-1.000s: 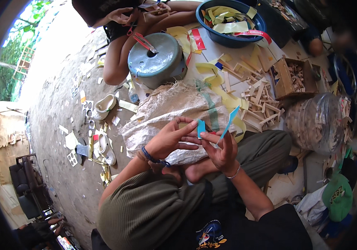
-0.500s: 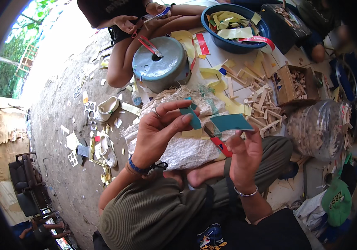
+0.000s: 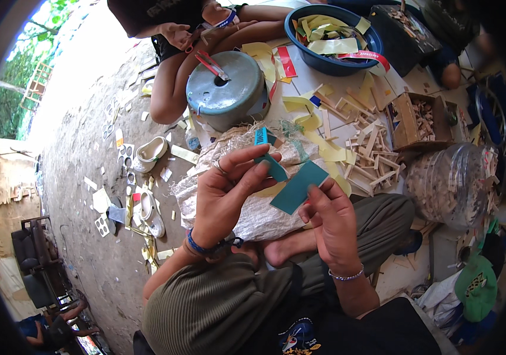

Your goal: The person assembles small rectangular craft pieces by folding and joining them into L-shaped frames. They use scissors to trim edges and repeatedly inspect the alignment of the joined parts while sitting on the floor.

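My left hand [image 3: 229, 183] pinches a narrow curled teal strip [image 3: 273, 168] between thumb and fingers; a lighter printed end [image 3: 260, 136] shows beyond the fingertips. To its right, my right hand [image 3: 333, 219] grips the edge of a flat teal rectangle [image 3: 300, 187] between thumb and fingers. The rectangle slants down toward the left, its lower corner above a white woven sack [image 3: 265, 222] in front of my crossed legs. A small red part shows by my right fingers, mostly hidden, so I cannot make out what it is.
A round grey metal drum [image 3: 226, 86] bears a red-handled tool [image 3: 210, 65]. Beyond it, a seated person's hands [image 3: 176, 35] hold scissors. A blue basin [image 3: 334, 59] of yellow scraps, wooden sticks [image 3: 377, 154], a cardboard box [image 3: 421, 121] and clear plastic jar [image 3: 448, 186] lie rightward; clogs [image 3: 151, 151] lie left.
My right hand has moved left and slightly down, turning the teal rectangle to a steeper slant. My left hand's strip has tilted, showing its printed end. The other person's hands shifted slightly.
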Demonstrator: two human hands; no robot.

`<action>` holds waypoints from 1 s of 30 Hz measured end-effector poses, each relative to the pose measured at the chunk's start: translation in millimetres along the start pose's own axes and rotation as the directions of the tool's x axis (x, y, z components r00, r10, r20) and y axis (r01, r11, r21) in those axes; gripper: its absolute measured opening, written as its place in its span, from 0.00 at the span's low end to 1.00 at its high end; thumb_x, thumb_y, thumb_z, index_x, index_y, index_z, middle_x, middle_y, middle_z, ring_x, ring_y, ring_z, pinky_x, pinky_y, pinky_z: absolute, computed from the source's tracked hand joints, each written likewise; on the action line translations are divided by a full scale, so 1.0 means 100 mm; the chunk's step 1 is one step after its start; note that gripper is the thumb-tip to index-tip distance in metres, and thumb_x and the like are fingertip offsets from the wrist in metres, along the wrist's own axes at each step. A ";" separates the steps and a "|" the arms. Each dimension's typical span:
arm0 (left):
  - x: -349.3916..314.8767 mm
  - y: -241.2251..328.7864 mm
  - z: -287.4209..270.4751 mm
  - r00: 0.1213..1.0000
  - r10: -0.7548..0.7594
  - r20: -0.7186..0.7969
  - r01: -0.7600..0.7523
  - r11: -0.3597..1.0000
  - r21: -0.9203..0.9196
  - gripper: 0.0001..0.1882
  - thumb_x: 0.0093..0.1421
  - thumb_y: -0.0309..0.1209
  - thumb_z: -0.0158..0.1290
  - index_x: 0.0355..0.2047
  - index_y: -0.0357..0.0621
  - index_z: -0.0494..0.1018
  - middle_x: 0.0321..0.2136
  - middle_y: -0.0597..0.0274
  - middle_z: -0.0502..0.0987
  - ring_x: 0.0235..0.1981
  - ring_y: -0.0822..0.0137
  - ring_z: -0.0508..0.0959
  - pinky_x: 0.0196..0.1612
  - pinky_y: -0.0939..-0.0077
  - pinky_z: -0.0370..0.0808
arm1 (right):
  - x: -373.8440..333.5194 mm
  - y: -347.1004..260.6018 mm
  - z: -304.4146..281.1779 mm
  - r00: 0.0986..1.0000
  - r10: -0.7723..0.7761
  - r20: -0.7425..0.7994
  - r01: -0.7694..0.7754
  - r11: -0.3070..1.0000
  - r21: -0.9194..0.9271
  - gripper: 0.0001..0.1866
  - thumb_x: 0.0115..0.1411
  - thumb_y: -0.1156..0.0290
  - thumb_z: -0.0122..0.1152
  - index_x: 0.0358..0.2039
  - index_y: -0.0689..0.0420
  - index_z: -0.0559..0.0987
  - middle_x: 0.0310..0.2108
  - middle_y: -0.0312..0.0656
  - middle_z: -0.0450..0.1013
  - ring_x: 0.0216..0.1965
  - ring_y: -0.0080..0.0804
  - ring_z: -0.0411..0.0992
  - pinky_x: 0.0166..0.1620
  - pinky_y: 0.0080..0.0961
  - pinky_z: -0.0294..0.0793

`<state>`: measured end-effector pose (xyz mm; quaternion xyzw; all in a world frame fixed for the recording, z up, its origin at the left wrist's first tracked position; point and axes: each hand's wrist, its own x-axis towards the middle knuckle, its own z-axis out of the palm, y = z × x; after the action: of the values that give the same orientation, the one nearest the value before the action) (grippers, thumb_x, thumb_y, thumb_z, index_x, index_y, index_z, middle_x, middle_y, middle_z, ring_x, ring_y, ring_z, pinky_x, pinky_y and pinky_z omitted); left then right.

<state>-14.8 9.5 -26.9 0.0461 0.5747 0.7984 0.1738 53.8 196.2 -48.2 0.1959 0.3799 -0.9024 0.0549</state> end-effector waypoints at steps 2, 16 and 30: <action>-0.01 -0.01 0.00 1.000 -0.008 0.002 0.008 1.000 -0.024 0.20 0.73 0.26 0.54 0.63 0.35 0.71 0.55 0.50 0.81 0.55 0.65 0.81 0.58 0.68 0.82 | 0.02 0.03 0.02 0.999 -0.045 0.004 0.045 0.999 -0.024 0.07 0.69 0.71 0.67 0.43 0.56 0.78 0.34 0.29 0.75 0.30 0.12 0.66 0.36 0.12 0.67; -0.05 -0.03 0.04 0.999 0.027 -0.022 -0.025 0.998 0.056 0.22 0.71 0.25 0.57 0.64 0.37 0.70 0.56 0.46 0.81 0.57 0.65 0.80 0.60 0.70 0.77 | 0.10 0.17 0.07 0.986 -0.150 0.070 0.158 0.978 -0.133 0.07 0.69 0.73 0.67 0.43 0.58 0.77 0.41 0.33 0.78 0.43 0.15 0.72 0.48 0.19 0.73; -0.06 -0.05 0.05 0.997 0.064 -0.041 -0.062 0.997 0.040 0.23 0.69 0.21 0.57 0.64 0.37 0.70 0.56 0.45 0.80 0.56 0.64 0.81 0.60 0.69 0.77 | 0.13 0.23 0.07 0.989 -0.114 0.095 0.129 0.977 -0.171 0.07 0.69 0.74 0.66 0.45 0.60 0.78 0.43 0.36 0.78 0.45 0.17 0.75 0.52 0.21 0.76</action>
<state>-6.5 13.7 -29.3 0.0508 0.5919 0.7929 0.1355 45.5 175.7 -63.7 0.1283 0.4671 -0.8742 0.0326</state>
